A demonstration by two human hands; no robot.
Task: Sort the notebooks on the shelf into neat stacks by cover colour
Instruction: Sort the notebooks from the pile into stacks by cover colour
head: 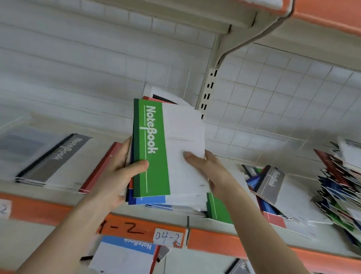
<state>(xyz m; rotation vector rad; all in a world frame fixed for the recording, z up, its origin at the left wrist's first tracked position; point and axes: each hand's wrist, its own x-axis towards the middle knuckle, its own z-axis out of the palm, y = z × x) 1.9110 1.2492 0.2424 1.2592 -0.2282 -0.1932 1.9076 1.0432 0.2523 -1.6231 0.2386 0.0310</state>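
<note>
The person holds a bundle of notebooks [150, 200] tilted up over the middle of the shelf [157, 216], near its front edge. A green notebook [152, 147] lies on top of the bundle, with its green band to the left and its white part to the right. Blue and red covers show beneath it along the lower edge.

The left hand [115, 170] has its grip closed round the bundle's left edge, the thumb laid across the green band and the fingers behind. The right hand [209, 170] takes the right edge, its thumb pressing on the white part of the top cover and its fingers curled behind the bundle.

Toward the left end of the shelf a grey stack [64, 159] lies flat, and a red notebook [101, 167] lies just beside the left hand. A second green notebook [218, 208] rests on the shelf under the right wrist. To its right is a loose pile [280, 187] of mixed colours with a grey cover on top. At the right end stands a taller ragged stack [349, 191], also mixed in colour.

The orange strip [242, 247] along the front edge carries a paper label [167, 237] reading 04-2. On the shelf below lie a blue-banded notebook [127, 254] and some lower grey notebooks [240, 271].
</note>
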